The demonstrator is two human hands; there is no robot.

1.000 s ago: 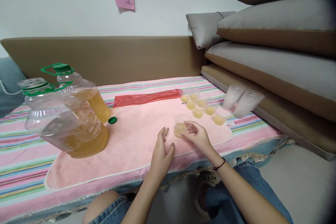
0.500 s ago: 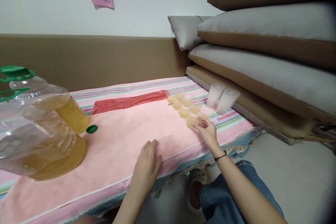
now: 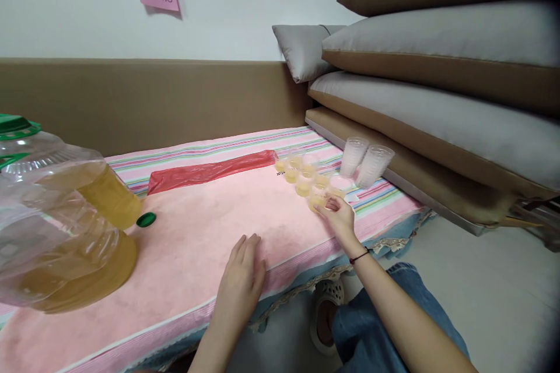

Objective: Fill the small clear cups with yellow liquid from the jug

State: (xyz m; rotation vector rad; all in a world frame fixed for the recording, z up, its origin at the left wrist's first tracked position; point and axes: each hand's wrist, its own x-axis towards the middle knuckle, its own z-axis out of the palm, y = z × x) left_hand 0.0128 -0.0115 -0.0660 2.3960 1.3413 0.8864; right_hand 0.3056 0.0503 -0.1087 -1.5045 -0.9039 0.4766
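Note:
My right hand (image 3: 338,218) has its fingers closed on the rim of a clear plastic cup (image 3: 317,203) holding pale yellow liquid. That cup is nearest to me in a group of several small cups (image 3: 303,187), most with some yellow liquid. My left hand (image 3: 240,274) rests at the front part of the pink cloth (image 3: 196,245), its fingers stretched out and holding nothing. Two stacks of clear cups (image 3: 353,156) stand behind and to the right of the group.
Two large bottles of yellow liquid (image 3: 87,268) stand at the left, a green cap (image 3: 146,220) beside them. A red plastic bag (image 3: 210,171) lies along the back. Stacked cushions (image 3: 420,87) rise at the right.
The whole view has shifted slightly, so things appear a little further left. My right hand stays at the nearest cup and my left hand remains on the cloth.

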